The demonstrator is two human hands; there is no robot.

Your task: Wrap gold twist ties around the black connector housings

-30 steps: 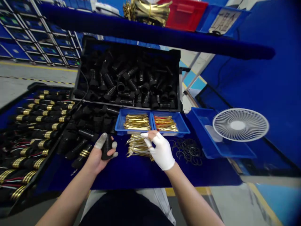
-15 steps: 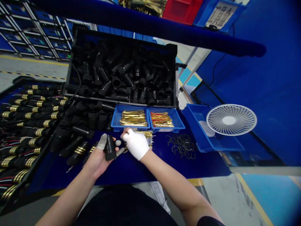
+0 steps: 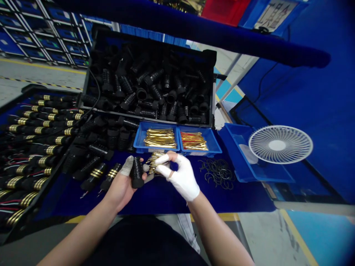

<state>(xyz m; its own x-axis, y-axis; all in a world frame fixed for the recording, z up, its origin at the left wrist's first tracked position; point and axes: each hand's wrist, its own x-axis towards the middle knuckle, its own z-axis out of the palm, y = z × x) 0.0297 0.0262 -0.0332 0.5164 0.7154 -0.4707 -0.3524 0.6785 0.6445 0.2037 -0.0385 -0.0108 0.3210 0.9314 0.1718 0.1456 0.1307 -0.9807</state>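
Bins (image 3: 141, 147) hold gold strips (image 3: 160, 138); left hand (image 3: 122, 190) curls round black sleeve (image 3: 137, 173), right hand (image 3: 183, 179) half-curled, grip unclear.

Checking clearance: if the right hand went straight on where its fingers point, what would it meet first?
Likely the loose gold strips at the right hand's fingertips, before the left hand. Depth is unclear; it may already be touching them.

Grips a ribbed black sleeve (image 3: 137, 173) in the left hand (image 3: 122, 188) just left of the loose gold strips (image 3: 151, 162) and has the right hand (image 3: 183, 178) at their right side, with two blue bins (image 3: 140, 149) beyond them and black rings (image 3: 217, 173) farther right.
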